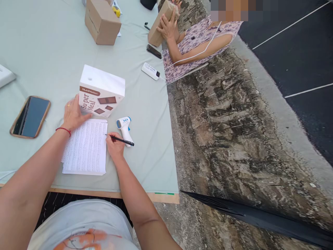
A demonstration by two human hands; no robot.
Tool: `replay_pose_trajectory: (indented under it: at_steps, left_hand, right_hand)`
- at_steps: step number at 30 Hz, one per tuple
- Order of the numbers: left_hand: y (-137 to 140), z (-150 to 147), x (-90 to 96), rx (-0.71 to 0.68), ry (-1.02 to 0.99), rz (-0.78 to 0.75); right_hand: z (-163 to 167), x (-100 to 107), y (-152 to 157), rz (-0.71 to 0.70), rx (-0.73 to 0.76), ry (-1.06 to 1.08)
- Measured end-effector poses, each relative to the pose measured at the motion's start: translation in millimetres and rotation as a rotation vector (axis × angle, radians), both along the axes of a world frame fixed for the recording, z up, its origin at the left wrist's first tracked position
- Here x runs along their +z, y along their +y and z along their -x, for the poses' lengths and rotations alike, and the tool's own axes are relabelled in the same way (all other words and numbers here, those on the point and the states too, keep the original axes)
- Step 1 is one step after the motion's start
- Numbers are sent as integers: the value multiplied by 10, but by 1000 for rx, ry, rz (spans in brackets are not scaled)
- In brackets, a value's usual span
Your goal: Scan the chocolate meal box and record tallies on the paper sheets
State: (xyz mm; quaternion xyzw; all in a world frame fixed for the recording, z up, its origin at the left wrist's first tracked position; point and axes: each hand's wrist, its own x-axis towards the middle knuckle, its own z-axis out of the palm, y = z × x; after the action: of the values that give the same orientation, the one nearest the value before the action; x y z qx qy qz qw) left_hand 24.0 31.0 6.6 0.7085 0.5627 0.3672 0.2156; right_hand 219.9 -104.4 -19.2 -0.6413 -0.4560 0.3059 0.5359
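Note:
My left hand (73,114) grips the lower left corner of a white box (101,93) marked "NutriMotion Super Meal", thumb across its front and fingers along its side. The box stands upright just beyond a stack of paper sheets (87,149) covered in rows of small writing. In my right hand (115,146) is a black pen (121,140), its tip at the right edge of the top sheet. Close by on the right lies a white and blue infrared thermometer (125,130).
A phone (30,117) lies to the left. Farther off stand a cardboard box (102,22), a white device (151,71) and a dark phone (154,51). Across the table's right edge, a person (200,45) holds another carton (160,26). Rough ground (221,132) lies beyond the table (145,166).

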Motion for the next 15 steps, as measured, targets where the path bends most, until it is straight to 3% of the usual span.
replay_pose_trajectory:
  at_steps: [15]
  left_hand:
    - [-44,-13,84,-2,68,24]
  right_hand:
    - [14,17,1,-7,-35,62]
